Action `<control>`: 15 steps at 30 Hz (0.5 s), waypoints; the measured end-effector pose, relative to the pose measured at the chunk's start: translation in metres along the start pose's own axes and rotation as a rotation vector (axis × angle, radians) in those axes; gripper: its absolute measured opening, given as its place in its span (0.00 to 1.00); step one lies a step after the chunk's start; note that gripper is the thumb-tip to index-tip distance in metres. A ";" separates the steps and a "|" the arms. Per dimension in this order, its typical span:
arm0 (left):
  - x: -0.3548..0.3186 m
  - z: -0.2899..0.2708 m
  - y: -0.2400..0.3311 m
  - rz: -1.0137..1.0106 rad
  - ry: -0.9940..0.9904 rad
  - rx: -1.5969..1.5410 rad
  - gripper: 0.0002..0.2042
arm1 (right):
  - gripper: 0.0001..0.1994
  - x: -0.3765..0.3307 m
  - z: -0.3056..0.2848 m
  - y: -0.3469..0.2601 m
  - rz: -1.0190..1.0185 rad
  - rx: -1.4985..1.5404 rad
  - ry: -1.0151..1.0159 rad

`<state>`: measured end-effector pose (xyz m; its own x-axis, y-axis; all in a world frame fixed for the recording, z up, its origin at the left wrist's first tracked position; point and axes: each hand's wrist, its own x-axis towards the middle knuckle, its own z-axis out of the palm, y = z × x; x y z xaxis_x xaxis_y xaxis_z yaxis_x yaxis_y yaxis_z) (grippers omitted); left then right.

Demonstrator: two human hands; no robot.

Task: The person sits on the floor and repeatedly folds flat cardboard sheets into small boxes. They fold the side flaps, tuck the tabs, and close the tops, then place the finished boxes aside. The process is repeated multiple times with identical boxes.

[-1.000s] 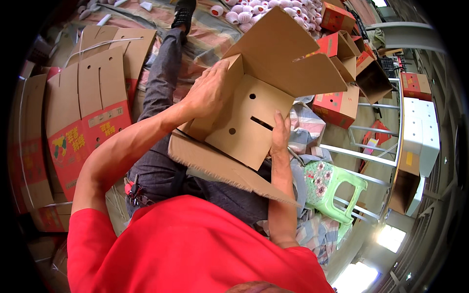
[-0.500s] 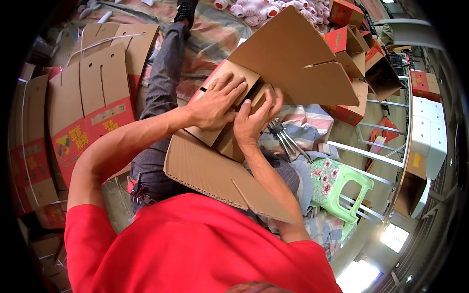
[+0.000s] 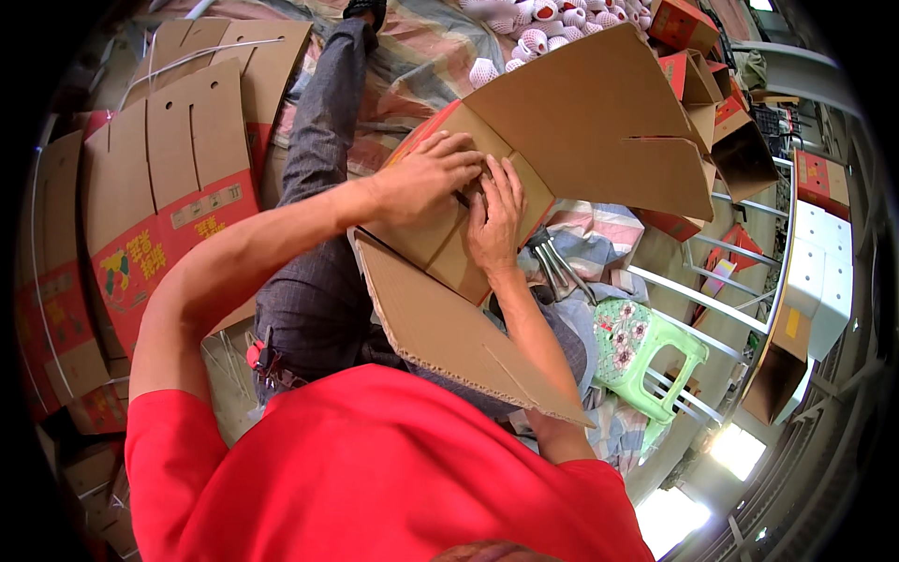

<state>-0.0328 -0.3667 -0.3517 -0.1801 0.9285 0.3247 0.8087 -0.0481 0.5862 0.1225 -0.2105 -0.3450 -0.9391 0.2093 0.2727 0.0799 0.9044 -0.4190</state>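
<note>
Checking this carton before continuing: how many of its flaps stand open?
2: the far flap, beyond the left hand and right hand; the near flap, toward the red shirt. No others seem hidden.

The open carton is looking like plain matt cardboard, and its near flap is showing a rough, corrugated edge. The stool is coming across as smooth, kinda shiny plastic. The shirt is reading as matt cloth, the trousers are looking coarser, denim-ish, and the bars are looking like metal.
</note>
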 end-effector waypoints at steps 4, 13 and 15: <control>-0.038 -0.048 0.006 -0.103 0.367 -0.266 0.34 | 0.15 0.000 0.004 0.015 0.021 0.012 0.037; -0.139 -0.108 0.072 0.486 0.335 0.769 0.33 | 0.13 0.004 0.005 0.013 0.004 0.017 0.048; -0.098 -0.120 0.066 0.532 0.300 0.865 0.32 | 0.13 0.003 0.004 0.018 -0.026 -0.009 0.051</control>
<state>-0.0289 -0.5053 -0.2562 0.2791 0.7304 0.6233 0.9263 -0.0337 -0.3752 0.1193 -0.1949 -0.3556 -0.9227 0.2039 0.3273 0.0585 0.9130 -0.4038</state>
